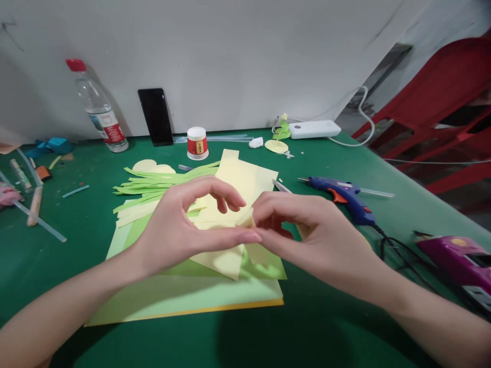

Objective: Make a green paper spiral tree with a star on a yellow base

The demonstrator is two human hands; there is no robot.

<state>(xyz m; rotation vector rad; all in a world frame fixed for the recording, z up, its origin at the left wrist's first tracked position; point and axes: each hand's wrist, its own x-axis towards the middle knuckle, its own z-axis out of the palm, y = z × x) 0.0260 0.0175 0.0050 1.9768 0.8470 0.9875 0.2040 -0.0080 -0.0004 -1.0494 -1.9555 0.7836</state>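
A small folded piece of pale yellow paper (246, 219) is pinched between the thumb and fingers of my right hand (307, 225). My left hand (180, 225) is open, its curled fingers apart from its thumb. The left thumb tip meets the right thumb just below the paper piece. Beneath both hands lie pale yellow paper sheets (253, 179), on top of green sheets (184, 296). Cut green paper strips (149, 183) fan out behind my left hand. The blades of what look like scissors (281, 186) poke out behind my right hand, their handles mostly hidden.
A blue glue gun (345, 194) lies at right, its cord running toward a purple power strip (456, 255). Along the wall stand a water bottle (103, 115), a phone (155, 117), a paper cup (197, 144) and a white power strip (314, 129). Glue sticks (40, 221) lie at left.
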